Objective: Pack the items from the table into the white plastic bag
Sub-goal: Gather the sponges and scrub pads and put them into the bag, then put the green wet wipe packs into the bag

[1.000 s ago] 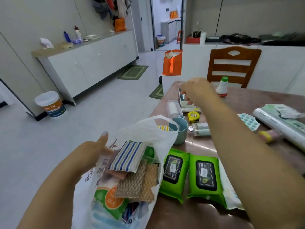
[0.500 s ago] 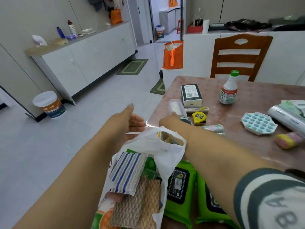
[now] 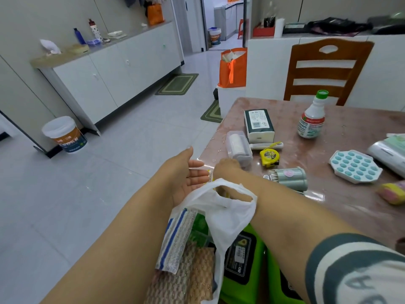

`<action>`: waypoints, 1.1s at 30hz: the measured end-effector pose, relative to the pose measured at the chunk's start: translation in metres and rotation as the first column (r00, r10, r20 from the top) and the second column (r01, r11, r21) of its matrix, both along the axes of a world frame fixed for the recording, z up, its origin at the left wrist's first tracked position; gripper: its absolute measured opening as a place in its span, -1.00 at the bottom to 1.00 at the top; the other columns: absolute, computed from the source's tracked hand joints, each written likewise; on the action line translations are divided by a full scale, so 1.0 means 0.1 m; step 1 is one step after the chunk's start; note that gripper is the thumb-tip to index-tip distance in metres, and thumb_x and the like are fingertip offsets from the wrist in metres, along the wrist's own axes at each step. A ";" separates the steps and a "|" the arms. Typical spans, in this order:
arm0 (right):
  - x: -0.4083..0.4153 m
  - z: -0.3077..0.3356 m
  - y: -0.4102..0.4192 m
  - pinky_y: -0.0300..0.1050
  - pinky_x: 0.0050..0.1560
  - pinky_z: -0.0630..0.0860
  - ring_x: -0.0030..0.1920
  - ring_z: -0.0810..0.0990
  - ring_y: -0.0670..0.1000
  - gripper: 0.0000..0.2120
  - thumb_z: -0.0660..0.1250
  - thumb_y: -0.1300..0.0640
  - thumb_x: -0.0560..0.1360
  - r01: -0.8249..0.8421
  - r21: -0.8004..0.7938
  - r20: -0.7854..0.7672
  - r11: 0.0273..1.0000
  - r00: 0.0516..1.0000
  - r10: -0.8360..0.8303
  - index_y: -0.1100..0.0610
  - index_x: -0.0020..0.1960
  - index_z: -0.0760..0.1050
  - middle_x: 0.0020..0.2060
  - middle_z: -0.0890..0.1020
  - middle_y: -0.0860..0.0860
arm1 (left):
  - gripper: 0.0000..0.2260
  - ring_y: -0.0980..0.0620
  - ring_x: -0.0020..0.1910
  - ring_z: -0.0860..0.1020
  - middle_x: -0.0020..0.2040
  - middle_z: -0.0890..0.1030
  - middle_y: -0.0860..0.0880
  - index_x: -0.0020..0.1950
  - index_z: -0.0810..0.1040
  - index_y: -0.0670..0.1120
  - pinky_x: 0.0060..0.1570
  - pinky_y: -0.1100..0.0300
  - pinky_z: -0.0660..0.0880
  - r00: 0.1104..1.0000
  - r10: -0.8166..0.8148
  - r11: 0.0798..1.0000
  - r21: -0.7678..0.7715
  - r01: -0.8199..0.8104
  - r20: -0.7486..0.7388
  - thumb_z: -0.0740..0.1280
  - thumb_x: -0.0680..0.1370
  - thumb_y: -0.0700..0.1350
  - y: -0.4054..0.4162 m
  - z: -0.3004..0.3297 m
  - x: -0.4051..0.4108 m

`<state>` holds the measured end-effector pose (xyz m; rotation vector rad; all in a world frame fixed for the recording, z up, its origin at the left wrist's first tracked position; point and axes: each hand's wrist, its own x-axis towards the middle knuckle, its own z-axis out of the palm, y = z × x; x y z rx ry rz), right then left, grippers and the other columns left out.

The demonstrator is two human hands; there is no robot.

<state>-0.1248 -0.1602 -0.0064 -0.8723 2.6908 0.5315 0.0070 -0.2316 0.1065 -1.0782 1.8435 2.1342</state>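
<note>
The right hand [image 3: 226,170] sits at the centre of the frame, its fingers hidden behind the rim of the white plastic bag [image 3: 221,205], so whether it grips anything cannot be told; a sliver of yellow shows beside it, too small to identify; the left hand [image 3: 186,176] lies released, fingers straight, just left of the bag's mouth; the bag hangs at the lower centre against the tabletop [image 3: 341,194] edge, striped cloth [image 3: 175,238] and woven pads [image 3: 186,279] inside, its bottom cut off by the frame; two green wipe packs [image 3: 243,260] lie partly covered by the bag and right forearm. Compared with half a second ago, the striped cloth has slipped deeper and narrower into the bag, and both hands sit much as before.
</note>
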 end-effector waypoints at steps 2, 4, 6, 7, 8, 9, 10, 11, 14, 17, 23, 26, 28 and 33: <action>-0.01 -0.01 0.00 0.04 0.31 0.32 0.38 0.32 0.16 -0.61 0.16 0.10 0.57 0.070 -0.044 0.003 0.997 0.998 -0.070 0.11 0.39 0.37 0.36 0.37 0.14 | -0.57 -0.14 -0.06 0.60 0.02 0.61 -0.25 0.07 0.51 -0.22 -0.05 -0.01 0.56 1.000 0.005 1.000 0.000 -0.005 -0.006 0.12 0.64 0.13 0.02 0.02 0.02; -0.01 0.09 0.03 0.05 0.29 0.38 0.32 0.38 0.16 -0.61 0.24 0.09 0.52 0.134 -0.172 0.097 0.976 0.988 -0.118 0.12 0.34 0.41 0.31 0.42 0.14 | -0.58 -0.16 -0.03 0.60 0.02 0.61 -0.25 0.06 0.51 -0.22 -0.03 -0.01 0.57 1.000 0.012 1.000 -0.014 -0.013 -0.021 0.12 0.64 0.12 0.03 0.06 0.05; 0.02 0.30 0.11 -0.03 0.19 0.47 0.20 0.51 0.15 -0.63 0.32 0.09 0.50 0.209 -0.326 0.208 0.922 0.967 -0.145 0.16 0.28 0.44 0.22 0.53 0.13 | -0.59 -0.16 -0.01 0.60 0.01 0.61 -0.25 0.03 0.52 -0.22 -0.01 0.00 0.57 0.998 0.024 0.999 -0.048 -0.026 -0.054 0.11 0.64 0.12 0.03 0.11 0.08; 0.01 0.44 0.17 -0.07 0.11 0.47 0.16 0.53 0.14 -0.63 0.33 0.07 0.50 0.256 -0.445 0.250 0.858 0.956 -0.156 0.18 0.26 0.44 0.20 0.56 0.12 | -0.59 -0.16 -0.01 0.61 0.00 0.62 -0.24 0.01 0.52 -0.22 -0.01 0.01 0.57 0.996 0.027 0.997 -0.066 -0.032 -0.080 0.11 0.64 0.11 0.02 0.15 0.10; 0.01 0.60 0.27 -0.10 0.01 0.45 0.11 0.55 0.13 -0.63 0.33 0.04 0.51 0.310 -0.569 0.281 0.762 0.944 -0.174 0.18 0.25 0.45 0.16 0.57 0.12 | -0.58 -0.16 -0.02 0.61 -0.01 0.62 -0.24 0.00 0.53 -0.22 -0.01 0.01 0.58 0.994 0.028 0.996 -0.084 -0.037 -0.108 0.11 0.64 0.11 0.00 0.19 0.13; 0.03 0.79 0.39 -0.12 -0.07 0.44 0.05 0.56 0.12 -0.67 0.33 0.01 0.50 0.367 -0.685 0.312 0.630 0.928 -0.202 0.16 0.19 0.48 0.09 0.60 0.11 | -0.58 -0.16 -0.02 0.61 -0.02 0.62 -0.24 -0.01 0.53 -0.22 -0.01 0.02 0.59 0.991 0.027 0.994 -0.105 -0.041 -0.135 0.11 0.65 0.11 -0.03 0.23 0.17; 0.10 1.00 0.54 -0.13 -0.14 0.45 0.00 0.59 0.10 -0.72 0.35 -0.01 0.49 0.409 -0.784 0.342 0.466 0.912 -0.225 0.13 0.11 0.53 -0.02 0.62 0.07 | -0.58 -0.15 -0.03 0.61 -0.03 0.62 -0.23 -0.03 0.54 -0.22 -0.01 0.02 0.59 0.987 0.024 0.991 -0.127 -0.045 -0.161 0.11 0.65 0.11 -0.05 0.27 0.23; 0.22 1.21 0.72 -0.13 -0.19 0.48 -0.07 0.62 0.07 -0.78 0.37 -0.02 0.47 0.414 -0.865 0.360 0.283 0.906 -0.224 0.11 0.02 0.56 -0.12 0.63 0.04 | -0.58 -0.14 -0.03 0.61 -0.04 0.63 -0.23 -0.05 0.54 -0.22 0.00 0.02 0.59 0.983 0.022 0.988 -0.148 -0.050 -0.185 0.11 0.65 0.10 -0.08 0.30 0.29; 0.90 1.85 1.28 -0.15 -0.31 0.53 -0.31 0.60 -0.12 -0.87 0.41 -0.03 0.45 0.291 -0.938 0.324 -0.188 0.929 -0.180 0.02 -0.10 0.57 -0.24 0.66 -0.04 | -0.58 -0.14 -0.02 0.62 -0.05 0.64 -0.22 -0.09 0.56 -0.21 0.04 -0.02 0.58 0.971 0.045 0.980 -0.179 -0.088 -0.234 0.12 0.64 0.11 -0.19 0.38 0.51; 1.69 2.19 1.65 -0.24 -0.50 0.52 -0.38 0.64 -0.12 -0.69 0.48 -0.07 0.29 0.454 -0.860 0.427 -0.233 0.890 0.160 0.04 -0.03 0.58 -0.27 0.71 -0.01 | -0.58 -0.14 -0.03 0.63 -0.07 0.64 -0.21 -0.10 0.57 -0.21 0.00 0.01 0.59 0.968 0.061 0.977 -0.183 -0.107 -0.242 0.13 0.64 0.10 -0.27 0.43 0.75; 2.49 1.34 1.17 -0.11 -0.37 0.58 -0.39 0.63 -0.06 -0.73 0.49 -0.08 0.37 0.451 -0.762 0.509 0.464 0.861 -0.001 0.09 -0.11 0.59 -0.29 0.66 0.01 | -0.64 -0.10 -0.11 0.62 -0.13 0.63 -0.18 -0.13 0.56 -0.20 -0.02 0.04 0.58 0.974 0.037 0.955 -0.280 -0.101 -0.225 0.18 0.63 0.05 -0.36 0.42 1.20; 2.51 0.90 0.85 -0.15 -0.40 0.40 -0.25 0.52 -0.02 -0.67 0.38 -0.16 0.44 0.393 -0.732 0.455 0.557 0.890 -0.029 0.09 -0.04 0.45 -0.28 0.52 -0.08 | -0.65 -0.10 -0.10 0.62 -0.11 0.63 -0.19 -0.11 0.56 -0.20 0.03 0.02 0.58 0.974 0.048 0.948 -0.298 -0.115 -0.222 0.18 0.64 0.04 -0.30 0.40 1.36; 2.56 0.87 0.90 -0.17 -0.37 0.29 -0.23 0.43 -0.02 -0.71 0.31 -0.17 0.49 0.321 -0.757 0.334 0.570 0.939 -0.085 0.03 -0.10 0.35 -0.32 0.42 -0.12 | -0.65 -0.10 -0.10 0.62 -0.10 0.63 -0.19 -0.10 0.56 -0.21 0.00 0.03 0.57 0.972 0.035 0.947 -0.302 -0.106 -0.231 0.18 0.64 0.04 -0.22 0.41 1.43; 2.49 0.72 1.59 -0.07 -0.26 0.47 -0.29 0.58 0.05 -0.72 0.28 -0.08 0.50 0.498 -0.761 0.342 0.416 0.853 -0.395 0.08 -0.28 0.48 -0.40 0.58 0.01 | -0.69 -0.08 -0.28 0.60 -0.22 0.62 -0.20 -0.16 0.56 -0.24 -0.22 0.11 0.60 0.964 -0.070 0.955 -0.296 -0.009 -0.255 0.18 0.64 -0.08 0.26 0.50 1.60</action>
